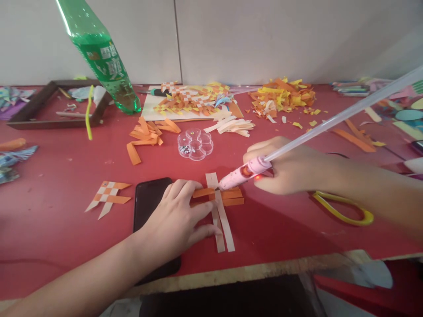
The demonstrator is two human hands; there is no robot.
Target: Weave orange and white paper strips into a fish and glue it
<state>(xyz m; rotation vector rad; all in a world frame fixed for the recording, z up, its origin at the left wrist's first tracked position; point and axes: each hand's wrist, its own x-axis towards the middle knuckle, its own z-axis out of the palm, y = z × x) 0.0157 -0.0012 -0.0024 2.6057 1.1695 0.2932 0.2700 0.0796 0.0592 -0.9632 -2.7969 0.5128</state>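
In the head view my right hand (280,165) grips a pink hot glue gun (243,172), with a long translucent glue stick (330,116) out of its back. The nozzle touches or hovers just over crossed paper strips; I cannot tell which. My left hand (181,213) holds these strips on the table, its fingertips on an orange strip (203,193) and a cream strip (226,226). More orange strips (234,201) lie across the cream ones. A black phone (150,198) lies partly under my left hand and forearm. Left of it lies a woven orange-and-cream paper fish (108,196).
On the red table (274,233) stand a tilted-looking green bottle (109,66) and a dark frame (49,123). Farther back are a clear flower-shaped box (195,144), loose orange strips (145,136), woven paper fish (194,99) and paper scraps (284,97). Yellow-handled scissors (343,209) lie under my right forearm.
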